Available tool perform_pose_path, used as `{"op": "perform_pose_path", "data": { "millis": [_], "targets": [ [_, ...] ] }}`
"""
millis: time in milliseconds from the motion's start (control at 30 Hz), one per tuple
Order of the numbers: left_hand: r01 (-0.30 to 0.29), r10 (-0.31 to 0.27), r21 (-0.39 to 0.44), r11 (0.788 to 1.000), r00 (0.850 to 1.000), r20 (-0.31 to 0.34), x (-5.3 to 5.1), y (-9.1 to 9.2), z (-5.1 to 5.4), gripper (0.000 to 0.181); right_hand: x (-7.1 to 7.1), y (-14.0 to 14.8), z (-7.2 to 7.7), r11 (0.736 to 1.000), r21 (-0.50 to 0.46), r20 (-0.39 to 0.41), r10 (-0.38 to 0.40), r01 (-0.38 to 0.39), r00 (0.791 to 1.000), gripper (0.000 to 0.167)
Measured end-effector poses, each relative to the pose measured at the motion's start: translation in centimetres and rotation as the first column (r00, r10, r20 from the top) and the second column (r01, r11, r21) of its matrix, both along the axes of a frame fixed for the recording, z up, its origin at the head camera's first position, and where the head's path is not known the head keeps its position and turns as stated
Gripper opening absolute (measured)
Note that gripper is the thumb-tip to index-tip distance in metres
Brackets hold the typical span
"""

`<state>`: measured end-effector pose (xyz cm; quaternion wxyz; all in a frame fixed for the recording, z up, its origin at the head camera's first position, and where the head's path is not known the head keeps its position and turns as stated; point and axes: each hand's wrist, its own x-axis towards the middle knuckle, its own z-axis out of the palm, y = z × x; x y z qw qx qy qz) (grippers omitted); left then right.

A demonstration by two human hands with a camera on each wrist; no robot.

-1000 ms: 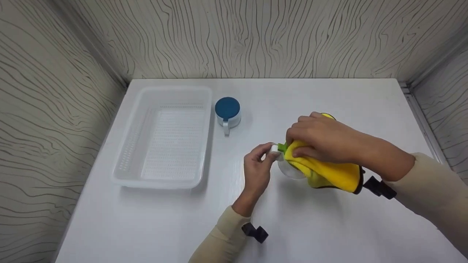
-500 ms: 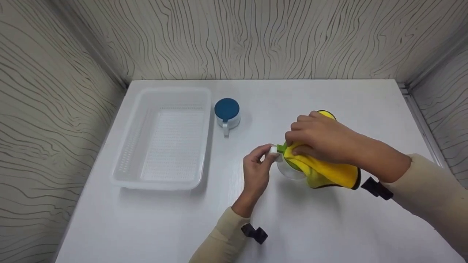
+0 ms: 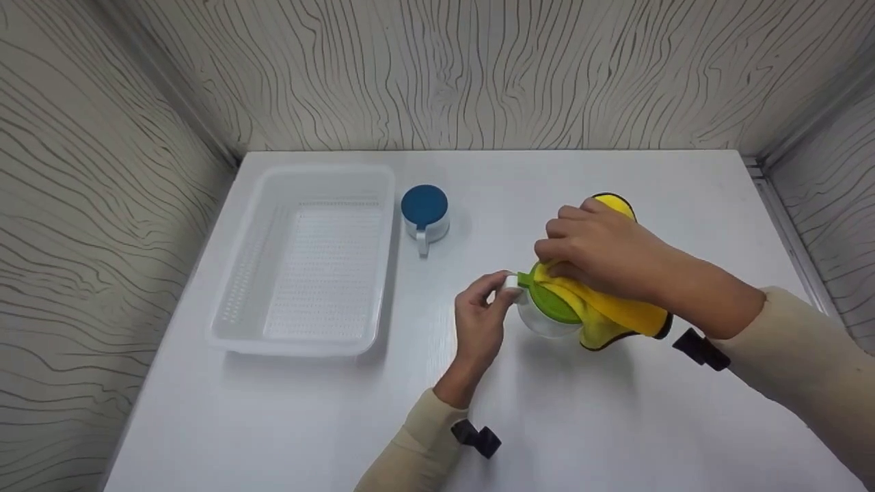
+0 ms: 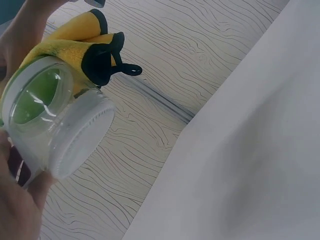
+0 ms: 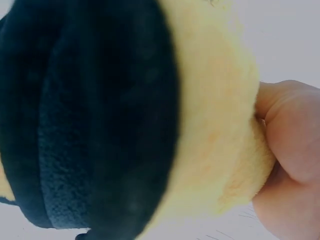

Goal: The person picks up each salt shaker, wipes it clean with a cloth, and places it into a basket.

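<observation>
A clear jar (image 4: 80, 135) with a green lid (image 3: 555, 305) is held up by its white handle (image 3: 511, 281), which the left hand (image 3: 478, 321) pinches between thumb and fingers. The right hand (image 3: 605, 253) grips a yellow cloth (image 3: 625, 311) with a black border and presses it on the lid's far side. Part of the lid is covered by cloth and fingers. In the right wrist view the cloth (image 5: 215, 110) fills much of the picture beside the right hand (image 5: 295, 150).
A white perforated basket (image 3: 386, 273) stands on the left of the white table (image 3: 307, 417). Just right of it is a cup with a blue lid (image 3: 424, 204), its handle towards the front. Patterned walls (image 3: 444, 75) enclose the table's back and sides.
The cloth has shifted back and to the right, baring more of the green lid. The left hand has kept its pinch on the handle and stayed nearly still.
</observation>
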<state>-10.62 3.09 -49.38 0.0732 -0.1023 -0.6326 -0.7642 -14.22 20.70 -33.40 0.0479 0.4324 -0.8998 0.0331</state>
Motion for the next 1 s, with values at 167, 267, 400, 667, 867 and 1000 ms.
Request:
{"op": "perform_pose_path", "data": {
  "millis": [167, 267, 400, 667, 867, 1000],
  "targets": [
    [-0.007, 0.008, 0.011, 1.0, 1.0, -0.004, 0.1, 0.1, 0.0, 0.019, -0.3, 0.3, -0.1, 1.0, 0.0, -0.033, -0.007, 0.007, 0.999, 0.018],
    [-0.01, 0.01, 0.014, 1.0, 1.0, -0.008, 0.1, 0.1, 0.0, 0.019, -0.6, 0.5, -0.3, 1.0, -0.003, -0.058, -0.009, 0.009, 0.998, 0.018],
    [-0.007, 0.007, 0.014, 1.0, 1.0, -0.01, 0.2, 0.1, -0.1, 0.02, -0.9, 0.9, -0.4, 1.0, 0.002, -0.099, -0.015, 0.015, 0.995, 0.021],
    [-0.006, 0.006, 0.035, 0.999, 1.0, 0.004, 0.1, 0.1, -0.1, 0.018, -1.2, 1.3, -0.4, 0.999, 0.018, -0.117, -0.026, 0.028, 0.993, 0.029],
    [-0.011, 0.011, 0.04, 0.999, 1.0, 0.003, 0.1, 0.2, 0.0, 0.018, -1.5, 1.8, -0.2, 0.999, 0.043, -0.14, -0.023, 0.03, 0.99, 0.044],
    [-0.014, 0.013, 0.035, 0.999, 1.0, 0.011, 0.0, 0.2, 0.0, 0.018, -1.8, 2.4, -0.2, 0.998, 0.057, -0.169, -0.03, 0.04, 0.985, 0.052]
  ]
}}
